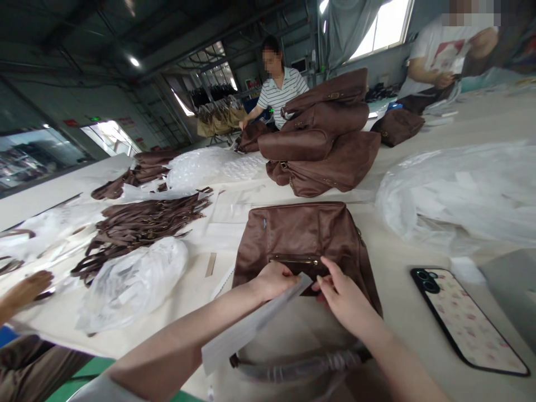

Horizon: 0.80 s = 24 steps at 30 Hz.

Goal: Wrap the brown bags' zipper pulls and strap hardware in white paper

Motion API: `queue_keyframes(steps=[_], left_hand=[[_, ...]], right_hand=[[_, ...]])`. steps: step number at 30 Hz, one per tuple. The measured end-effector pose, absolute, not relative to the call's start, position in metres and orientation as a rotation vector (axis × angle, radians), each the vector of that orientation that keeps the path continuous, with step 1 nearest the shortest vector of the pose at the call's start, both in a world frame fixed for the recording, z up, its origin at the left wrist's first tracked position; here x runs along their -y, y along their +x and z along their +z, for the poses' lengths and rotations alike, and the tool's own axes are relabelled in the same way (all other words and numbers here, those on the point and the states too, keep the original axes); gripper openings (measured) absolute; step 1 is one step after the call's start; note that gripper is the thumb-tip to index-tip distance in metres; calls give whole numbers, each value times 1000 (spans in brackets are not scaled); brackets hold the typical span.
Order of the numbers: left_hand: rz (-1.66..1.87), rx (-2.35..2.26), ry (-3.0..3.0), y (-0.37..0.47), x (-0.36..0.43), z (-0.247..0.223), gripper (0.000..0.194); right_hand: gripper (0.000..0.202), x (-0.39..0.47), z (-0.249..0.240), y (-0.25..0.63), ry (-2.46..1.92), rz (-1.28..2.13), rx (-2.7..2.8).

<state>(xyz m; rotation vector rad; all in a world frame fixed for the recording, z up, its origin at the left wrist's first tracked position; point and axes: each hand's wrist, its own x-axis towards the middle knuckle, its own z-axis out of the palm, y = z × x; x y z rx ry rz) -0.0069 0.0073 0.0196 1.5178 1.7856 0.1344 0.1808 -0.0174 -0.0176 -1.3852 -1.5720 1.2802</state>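
Note:
A brown leather bag [293, 229] lies flat before me, with a gold zipper across it and a wrapped handle [301, 365] at its near end. My left hand [278, 279] is closed, its curled fingers on a strip of white paper [255, 329] that slants down toward the lower left over the bag. Just below the zipper's right end is my right hand [335, 282], index finger stretched out and the other fingers partly bent and apart, near the paper's upper end. Nothing shows in its fingers.
A phone [473, 324] lies at right beside clear plastic [464, 190]. Stacked brown bags [322, 139] stand beyond. Brown straps [142, 223] and a plastic bundle [136, 285] are at left. Two people work across the table; another person's hand [33, 287] is at far left.

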Motion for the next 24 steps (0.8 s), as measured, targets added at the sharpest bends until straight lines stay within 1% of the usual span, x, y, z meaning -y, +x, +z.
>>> queue_keyframes(steps=[4, 10, 12, 16, 20, 24], left_hand=[[110, -1847, 1541, -3, -11, 17, 45], [53, -1840, 1595, 3, -23, 26, 39], [17, -1815, 1610, -1, -27, 30, 37], [0, -1778, 1640, -15, -32, 36, 40], [-11, -1796, 1625, -20, -34, 36, 45], [-38, -1830, 1650, -12, -35, 34, 43]], right_hand=[[40, 5, -19, 206, -1584, 926, 1706], [33, -3, -31, 205, -1509, 943, 1777], [37, -4, -34, 198, -1466, 880, 1797], [56, -6, -39, 186, -1245, 762, 1936], [68, -9, -44, 181, -1133, 816, 2069], [73, -9, -46, 181, -1153, 868, 2069]])
